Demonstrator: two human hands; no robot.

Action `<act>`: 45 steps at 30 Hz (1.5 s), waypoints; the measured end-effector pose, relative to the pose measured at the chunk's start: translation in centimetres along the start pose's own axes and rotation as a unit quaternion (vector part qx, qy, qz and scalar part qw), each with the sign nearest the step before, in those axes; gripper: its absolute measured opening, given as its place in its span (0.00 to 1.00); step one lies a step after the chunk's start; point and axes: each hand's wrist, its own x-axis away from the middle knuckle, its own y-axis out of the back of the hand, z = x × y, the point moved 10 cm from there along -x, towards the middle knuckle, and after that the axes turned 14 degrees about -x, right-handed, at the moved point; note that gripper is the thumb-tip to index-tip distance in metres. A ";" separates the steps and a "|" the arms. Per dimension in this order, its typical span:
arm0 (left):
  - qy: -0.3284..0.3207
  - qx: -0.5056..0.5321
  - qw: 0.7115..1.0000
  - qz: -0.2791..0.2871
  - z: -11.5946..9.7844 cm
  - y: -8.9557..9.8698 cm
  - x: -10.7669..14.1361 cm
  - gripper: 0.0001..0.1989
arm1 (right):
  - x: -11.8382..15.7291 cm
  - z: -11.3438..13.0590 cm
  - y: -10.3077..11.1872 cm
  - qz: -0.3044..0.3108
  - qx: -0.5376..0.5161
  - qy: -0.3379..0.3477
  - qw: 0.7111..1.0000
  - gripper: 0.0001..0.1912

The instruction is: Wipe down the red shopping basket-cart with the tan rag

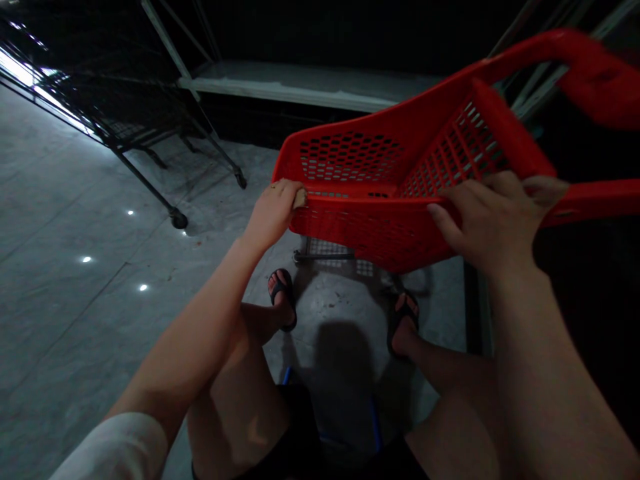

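Note:
A red plastic shopping cart point(360, 230) with perforated sides stands before me, its long side facing me. My left hand point(274, 208) is closed at the cart's left corner, pressing a small brown pad point(299, 199) against the rim; whether it is sponge or cloth I cannot tell. Farther right, my right hand point(497, 220) is closed over the near rim, thumb on my side and fingers curled over the top. The fingertips of both hands are partly hidden. Red handle parts point(600, 83) extend toward the right edge.
Dark wire carts on casters point(177, 217) stand at the left. Behind the red cart runs a pale low shelf point(290, 90). My sandalled feet point(283, 300) rest on the grey tiled floor point(75, 320), below the cart. Blue bars point(375, 423) show between my legs. The light is dim.

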 end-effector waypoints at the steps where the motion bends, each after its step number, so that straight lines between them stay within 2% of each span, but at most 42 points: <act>1: -0.016 0.002 1.000 -0.003 -1.1 0.2 -0.3 0.14 | 0.0 0.3 0.2 0.010 -0.012 -0.004 1.000 0.20; 4: -0.067 0.009 0.998 -0.008 -4.8 0.7 -1.2 0.14 | -0.1 0.8 1.0 0.010 -0.034 -0.003 0.999 0.23; 6: -0.089 0.016 0.996 -0.007 -7.4 0.9 -1.8 0.14 | -0.2 0.1 1.3 0.004 -0.033 -0.007 0.999 0.23; 9: -0.082 0.026 0.996 -0.001 -10.9 1.0 -2.6 0.18 | -0.2 -1.8 0.7 -0.001 -0.035 -0.029 0.999 0.24; 11: -0.056 0.026 0.998 0.009 -12.8 0.9 -3.2 0.26 | 0.0 -2.4 0.1 -0.026 -0.056 -0.039 0.997 0.23; 13: -0.037 0.033 0.999 0.020 -14.4 1.0 -3.4 0.34 | 0.5 -1.5 -1.2 -0.028 -0.094 -0.027 0.995 0.21; 16: -0.048 0.075 0.996 0.029 -16.2 1.7 -3.3 0.42 | 1.4 1.6 -3.5 0.021 -0.155 0.014 0.988 0.22; 18: -0.051 0.113 0.991 0.057 -16.1 1.8 -2.9 0.47 | 2.0 2.7 -3.7 0.022 -0.192 0.022 0.981 0.21; 21: -0.040 0.078 0.984 0.157 -14.7 0.4 -1.7 0.52 | 2.4 1.4 -2.6 -0.017 -0.239 0.002 0.971 0.15; 23: -0.056 0.018 0.974 0.217 -14.2 -0.6 -0.7 0.41 | 2.6 -0.8 -1.5 -0.042 -0.259 -0.017 0.965 0.13; 25: -0.089 -0.009 0.966 0.243 -14.7 -1.1 0.0 0.27 | 2.9 -3.9 -0.1 -0.093 -0.248 -0.059 0.962 0.13; 27: -0.115 -0.011 0.964 0.239 -15.7 -1.2 0.4 0.22 | 3.7 -6.7 1.4 -0.166 -0.198 -0.115 0.959 0.15; 29: -0.114 -0.017 0.966 0.231 -16.2 -1.1 0.4 0.21 | 4.5 -7.3 2.2 -0.212 -0.159 -0.141 0.954 0.18; 31: -0.100 -0.024 0.968 0.230 -16.0 -1.2 0.5 0.21 | 4.5 -4.7 1.2 -0.184 -0.179 -0.111 0.960 0.19; 33: -0.096 -0.028 0.969 0.227 -15.5 -1.2 0.5 0.21 | 4.2 0.3 -0.9 -0.097 -0.221 -0.048 0.969 0.19; 34: -0.100 -0.031 0.970 0.220 -15.2 -1.2 0.6 0.20 | 4.2 3.1 -2.2 -0.035 -0.214 -0.014 0.976 0.19; 35: -0.107 -0.037 0.970 0.213 -14.8 -1.1 0.6 0.20 | 4.2 5.0 -2.9 -0.003 -0.190 -0.001 0.982 0.18; 37: -0.122 -0.052 0.969 0.206 -14.0 -1.3 0.8 0.19 | 4.2 7.6 -3.8 0.053 -0.147 0.037 0.987 0.19; 38: -0.128 -0.060 0.968 0.207 -13.5 -1.4 0.9 0.19 | 4.2 7.8 -3.9 0.066 -0.132 0.055 0.988 0.20; 39: -0.131 -0.066 0.967 0.210 -13.0 -1.6 1.0 0.20 | 4.1 7.2 -3.7 0.068 -0.124 0.070 0.987 0.21; 41: -0.138 -0.067 0.965 0.215 -12.2 -1.8 1.3 0.21 | 3.7 3.7 -2.7 0.043 -0.117 0.070 0.990 0.21; 43: -0.140 -0.063 0.964 0.218 -11.5 -1.9 1.6 0.23 | 3.4 -1.7 -1.0 -0.028 -0.111 0.022 0.993 0.19; 45: -0.140 -0.059 0.964 0.220 -11.0 -1.8 1.8 0.23 | 3.7 -6.5 1.1 -0.134 -0.111 -0.029 0.984 0.16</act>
